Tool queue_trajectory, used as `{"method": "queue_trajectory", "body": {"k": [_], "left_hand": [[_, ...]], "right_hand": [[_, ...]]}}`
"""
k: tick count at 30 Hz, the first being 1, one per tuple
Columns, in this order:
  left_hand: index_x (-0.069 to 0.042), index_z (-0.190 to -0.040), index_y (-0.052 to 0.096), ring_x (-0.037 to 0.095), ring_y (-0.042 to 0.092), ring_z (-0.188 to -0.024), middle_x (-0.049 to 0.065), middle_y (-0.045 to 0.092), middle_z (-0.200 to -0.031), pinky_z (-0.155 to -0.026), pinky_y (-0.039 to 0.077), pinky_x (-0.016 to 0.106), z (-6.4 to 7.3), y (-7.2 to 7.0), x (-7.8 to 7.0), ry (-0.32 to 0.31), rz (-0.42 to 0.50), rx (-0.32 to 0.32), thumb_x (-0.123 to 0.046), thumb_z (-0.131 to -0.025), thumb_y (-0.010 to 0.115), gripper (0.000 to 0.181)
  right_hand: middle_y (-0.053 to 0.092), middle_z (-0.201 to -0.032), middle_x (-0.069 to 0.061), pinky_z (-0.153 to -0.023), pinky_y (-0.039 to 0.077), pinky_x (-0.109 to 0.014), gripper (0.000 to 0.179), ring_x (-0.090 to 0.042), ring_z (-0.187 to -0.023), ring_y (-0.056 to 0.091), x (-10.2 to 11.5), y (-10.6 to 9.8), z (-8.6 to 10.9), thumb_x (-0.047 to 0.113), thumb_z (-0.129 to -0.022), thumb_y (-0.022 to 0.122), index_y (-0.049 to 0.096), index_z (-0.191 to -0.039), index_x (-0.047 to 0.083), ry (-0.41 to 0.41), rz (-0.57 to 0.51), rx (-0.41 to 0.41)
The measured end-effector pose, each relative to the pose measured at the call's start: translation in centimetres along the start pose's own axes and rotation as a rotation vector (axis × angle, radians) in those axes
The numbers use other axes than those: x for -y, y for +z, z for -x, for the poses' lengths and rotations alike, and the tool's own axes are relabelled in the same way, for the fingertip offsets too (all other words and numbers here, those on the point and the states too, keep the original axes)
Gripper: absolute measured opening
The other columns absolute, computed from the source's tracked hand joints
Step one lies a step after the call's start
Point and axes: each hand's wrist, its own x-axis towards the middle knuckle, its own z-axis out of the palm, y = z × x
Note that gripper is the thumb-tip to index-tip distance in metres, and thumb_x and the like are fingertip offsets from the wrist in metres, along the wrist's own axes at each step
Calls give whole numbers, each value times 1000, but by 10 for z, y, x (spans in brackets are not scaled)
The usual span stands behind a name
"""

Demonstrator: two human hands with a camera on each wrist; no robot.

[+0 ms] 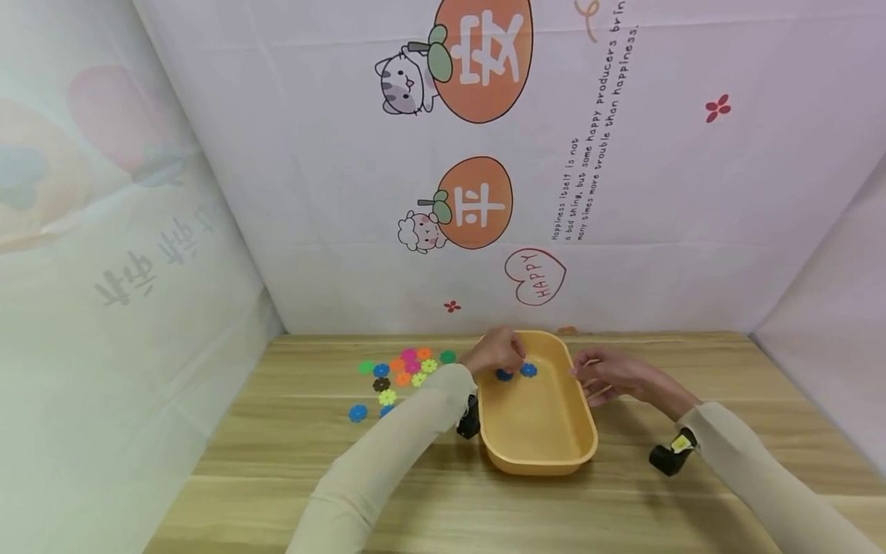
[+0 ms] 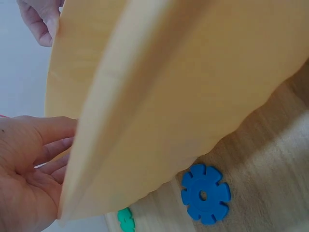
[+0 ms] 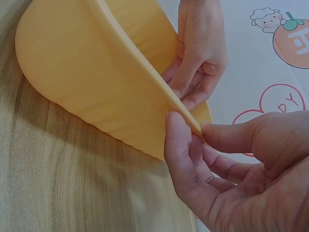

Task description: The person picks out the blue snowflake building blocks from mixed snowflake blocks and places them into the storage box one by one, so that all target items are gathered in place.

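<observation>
Two blue plastic flowers (image 1: 529, 370) lay on the floor of a yellow tub (image 1: 536, 435), side by side near its far end. The tub stood upright on a wooden table (image 1: 664, 504), its long sides running away from the person.

The left hand (image 1: 497, 350) reached over the tub's left rim, its bent fingers pointing down inside, just beside the two flowers. In the right wrist view those fingers were curled, with some tips hidden behind the rim, so whether they had hold of anything could not be told. The right hand (image 1: 609, 375) was at the opposite rim, pinching its edge between the thumb and bent index finger, the other fingers loosely curled outside the wall.

Left of the tub, a loose group of similar flowers (image 1: 403, 378) was spread over the table: green, blue, orange, pink, yellow and one dark brown. Most lay near one another, some touching or overlapping in the head view; one blue flower was partly hidden by the left sleeve (image 1: 384, 454). A black device (image 1: 468, 418) sat at the left wrist and another black device (image 1: 670, 455) at the right. Behind the table hung a white cloth (image 1: 332, 192) printed with cartoon animals, oranges and a red heart outline.
</observation>
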Motion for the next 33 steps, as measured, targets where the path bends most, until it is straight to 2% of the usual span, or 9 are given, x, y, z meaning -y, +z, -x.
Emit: {"method": "queue_trajectory", "body": {"k": [8, 14, 20, 26, 29, 33], "left_hand": [[1, -104, 71, 26, 70, -81, 7, 69, -89, -82, 63, 41, -1, -11, 1, 22, 21, 12, -3, -99, 68, 7], [-1, -104, 73, 27, 73, -89, 10, 73, -99, -82, 63, 37, 0, -21, 3, 88, 49, 1, -9, -103, 67, 10], [1, -110, 73, 32, 73, -94, 17, 73, -107, -87, 62, 47, 8, -32, 5, 161, 116, -29, -11, -104, 66, 15], [5, -116, 71, 40, 70, -98, 25, 70, -112, -89, 60, 55, 18, -38, 15, 227, 173, -78, -8, -105, 63, 19], [3, -118, 70, 35, 69, -97, 23, 70, -112, -87, 62, 49, 25, -40, 19, 246, 169, -129, -9, -105, 63, 19], [-1, -116, 71, 21, 65, -94, 15, 71, -110, -82, 60, 32, 33, -44, 22, 268, 146, -219, -12, -107, 62, 17]], "right_hand": [[67, -95, -7, -72, 65, -36, 19, -17, -81, 71, 2, 0, -1, 15, -109, 57, 54, -114, -4, -1, 0, 1], [68, -96, -8, -73, 65, -35, 19, -18, -82, 71, 1, -2, -2, 14, -108, 56, 54, -114, -4, -9, -7, 9], [67, -95, -7, -74, 65, -34, 20, -17, -82, 71, 1, -2, -2, 15, -109, 55, 54, -114, -5, 6, 2, 9], [69, -99, -10, -76, 65, -35, 22, -18, -84, 72, 1, -5, -1, 14, -110, 52, 58, -112, -7, 14, 12, 27], [70, -99, -10, -76, 65, -36, 22, -18, -84, 72, -1, -6, 1, 14, -110, 53, 59, -112, -7, 25, 9, 28], [69, -97, -9, -77, 65, -37, 23, -19, -85, 72, -4, -6, 4, 14, -110, 53, 59, -113, -8, 18, 17, 24]]}}
